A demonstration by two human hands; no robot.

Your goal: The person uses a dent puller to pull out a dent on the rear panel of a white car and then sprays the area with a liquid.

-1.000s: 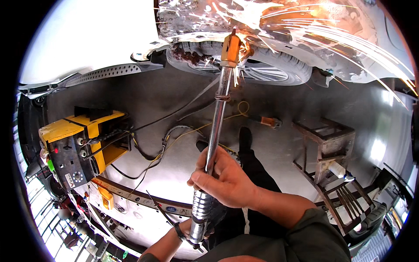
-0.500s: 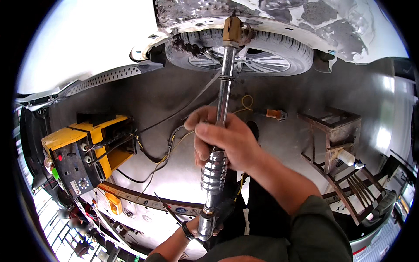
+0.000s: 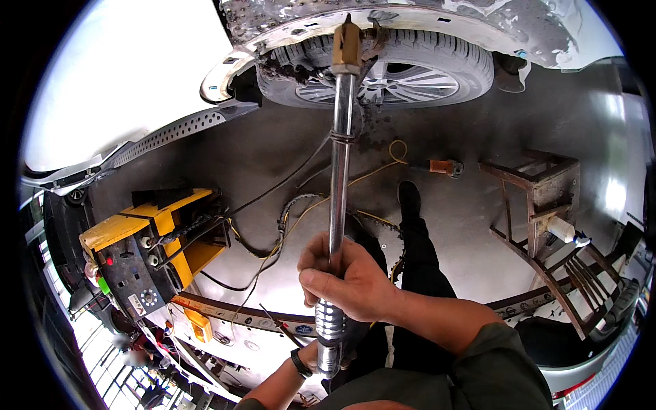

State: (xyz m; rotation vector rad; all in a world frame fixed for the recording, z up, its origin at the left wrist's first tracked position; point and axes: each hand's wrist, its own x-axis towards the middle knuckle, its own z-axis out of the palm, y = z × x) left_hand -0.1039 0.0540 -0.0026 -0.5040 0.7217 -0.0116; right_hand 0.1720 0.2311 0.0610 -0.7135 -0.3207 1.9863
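A long chrome slide hammer point(image 3: 339, 178) runs from my waist up toward the car's wheel arch point(image 3: 403, 15). Its brass-coloured head point(image 3: 347, 49) overlaps the arch edge; whether it touches the metal I cannot tell. My right hand point(image 3: 350, 281) is closed around the rod, just above the ridged sliding weight point(image 3: 331, 320). Low at the rear end, my left hand point(image 3: 311, 355), with a dark watch on its wrist, grips the handle, its fingers partly hidden behind it. A dark cable is looped around the rod. Behind the head sits the wheel point(image 3: 410, 89).
A yellow machine point(image 3: 116, 234) with cables stands left. Black and yellow cords cross the floor. An orange power tool point(image 3: 445, 167) lies right of centre, with a worn wooden stool point(image 3: 555, 184) beyond it. A white body panel point(image 3: 130, 75) fills the upper left.
My right hand and the ridged weight have moved down the rod toward my left hand. The view has shifted slightly, showing more of my legs and one shoe.
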